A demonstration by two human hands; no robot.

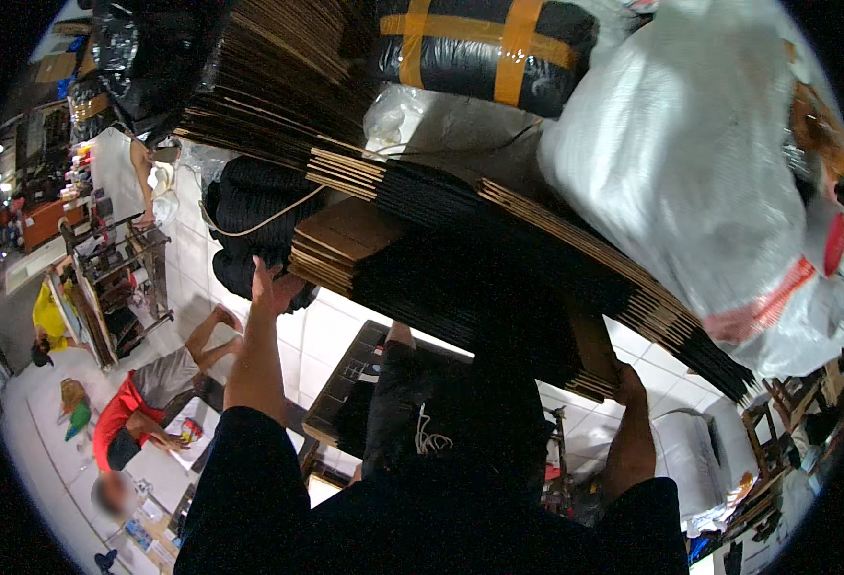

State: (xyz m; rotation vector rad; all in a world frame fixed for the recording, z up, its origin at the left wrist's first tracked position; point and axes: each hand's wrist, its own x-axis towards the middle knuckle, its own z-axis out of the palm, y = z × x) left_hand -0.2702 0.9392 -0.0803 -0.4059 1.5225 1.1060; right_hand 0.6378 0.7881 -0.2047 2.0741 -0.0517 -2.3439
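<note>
Between my two hands is a stack of flat brown cardboard sheets wrapped in black fabric [441, 278], with bare brown ends showing at both sides. My left hand [276, 289] is closed at the stack's left end, its thumb up along the side and its fingers partly hidden. At the right end my right hand [630, 385] grips the edge, its fingers mostly out of sight behind the sheets. Just beyond lies a longer row of similar black-wrapped sheets [575, 244]. Dark folded knit bundles [259, 206] tied with a pale cord sit beside my left hand.
A large white plastic sack [652, 163] bulges at the right. A black parcel with tan tape [484, 48] and a tall pile of brown sheets [268, 86] stand at the back. One person in a red shirt [127, 417] sits on the left floor; another wears yellow [50, 311].
</note>
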